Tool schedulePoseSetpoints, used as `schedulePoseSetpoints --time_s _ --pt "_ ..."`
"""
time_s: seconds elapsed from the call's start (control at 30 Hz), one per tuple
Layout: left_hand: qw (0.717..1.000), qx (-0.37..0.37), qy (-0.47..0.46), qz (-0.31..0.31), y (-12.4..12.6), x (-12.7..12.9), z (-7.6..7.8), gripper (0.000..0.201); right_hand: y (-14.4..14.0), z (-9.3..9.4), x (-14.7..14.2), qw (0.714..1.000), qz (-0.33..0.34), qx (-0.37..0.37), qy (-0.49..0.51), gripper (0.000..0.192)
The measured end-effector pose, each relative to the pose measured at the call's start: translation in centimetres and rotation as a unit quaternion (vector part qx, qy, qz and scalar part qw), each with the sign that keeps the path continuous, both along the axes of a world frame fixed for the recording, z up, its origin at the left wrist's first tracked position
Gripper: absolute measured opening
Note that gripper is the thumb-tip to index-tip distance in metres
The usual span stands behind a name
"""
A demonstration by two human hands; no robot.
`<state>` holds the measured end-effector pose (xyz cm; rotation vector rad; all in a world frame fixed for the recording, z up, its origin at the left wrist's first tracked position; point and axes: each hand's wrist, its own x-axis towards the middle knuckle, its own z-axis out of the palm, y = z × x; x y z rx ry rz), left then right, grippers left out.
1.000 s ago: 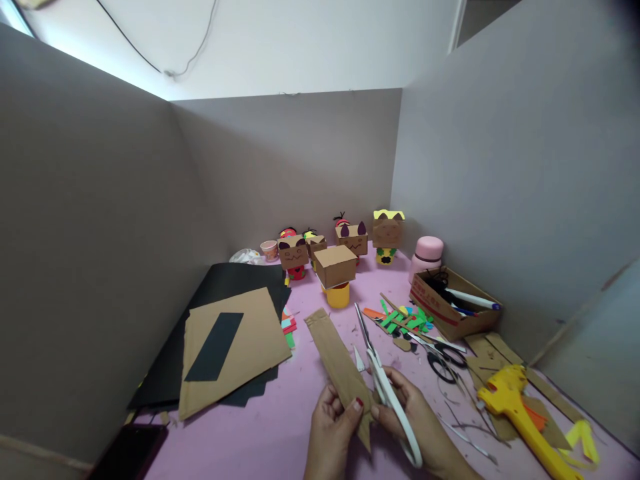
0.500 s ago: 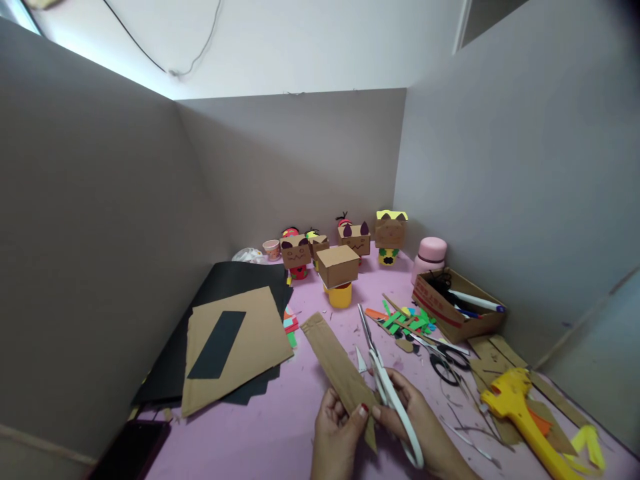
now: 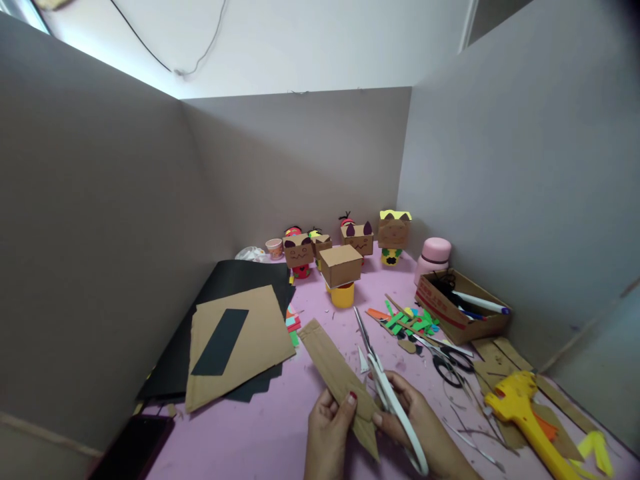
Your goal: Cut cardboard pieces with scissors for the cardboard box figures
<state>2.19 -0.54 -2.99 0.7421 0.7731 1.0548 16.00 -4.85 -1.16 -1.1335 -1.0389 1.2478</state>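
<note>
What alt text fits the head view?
The left hand holds a long brown cardboard strip while the right hand holds white-handled scissors beside it, over a pink table. Behind stand small cardboard box figures, paper scraps and a yellow glue gun.

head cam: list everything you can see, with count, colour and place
cardboard strip: 1, brown, held at centre front
white-handled scissors: 1, in right hand, blades pointing away
cardboard sheet: 1, brown, left, on black paper, black strip on top
black paper: stack, left
box figures: about 4, brown with faces, back row
plain box on yellow cup: 1, centre back
pink bottle: 1, back right
open carton: 1, brown, right, holds pens
paper scraps: many, mostly green, right of centre
black-handled scissors: 1, right
yellow tool: 1, front right
pink table: 1
left hand: pinches strip
right hand: grips scissors
</note>
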Motion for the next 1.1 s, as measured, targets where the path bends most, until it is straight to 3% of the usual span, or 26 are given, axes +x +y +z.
schedulePoseSetpoints --time_s 0.27,0.43,0.57,0.73,1.1 --pt "0.999 0.003 -0.003 0.05 -0.1 0.2 -0.5 0.034 -0.1 1.9 -0.7 0.999 -0.026 -0.023 -0.012 0.048" --pt "0.997 0.001 0.021 0.074 -0.5 0.5 -0.8 0.038 0.0 1.7 -0.7 0.999 -0.032 -0.022 -0.027 0.047" --pt "0.995 0.006 0.023 0.097 -0.9 0.8 -0.2 0.037 0.0 1.4 -0.8 0.999 -0.038 -0.022 -0.011 0.048" --pt "0.996 0.0 0.019 0.092 -1.2 0.9 0.4 0.036 0.0 0.9 -0.8 0.999 -0.034 -0.018 -0.009 0.047" --pt "0.996 0.007 0.055 0.063 -0.9 0.6 -0.6 0.037 -0.1 1.9 -1.0 0.998 -0.036 -0.038 0.018 0.049"
